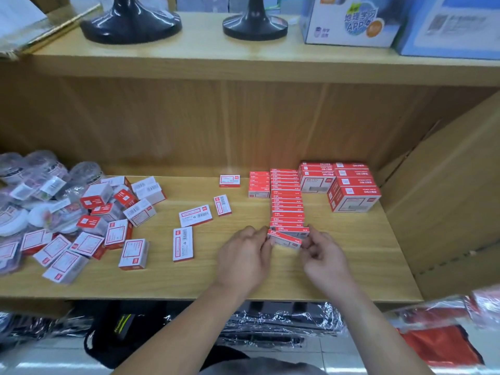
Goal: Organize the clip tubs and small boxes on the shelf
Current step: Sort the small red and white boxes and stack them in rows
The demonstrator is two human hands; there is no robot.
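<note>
Fingers [263, 236] of my left hand [243, 257] and right hand [323, 257] pinch the red box [285, 238] by its ends; seemingly tilted, it needs squaring against the row [287, 205].

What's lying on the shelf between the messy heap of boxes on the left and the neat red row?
In the head view, four loose small boxes lie flat and apart on the wooden shelf between the heap and the row.
</note>
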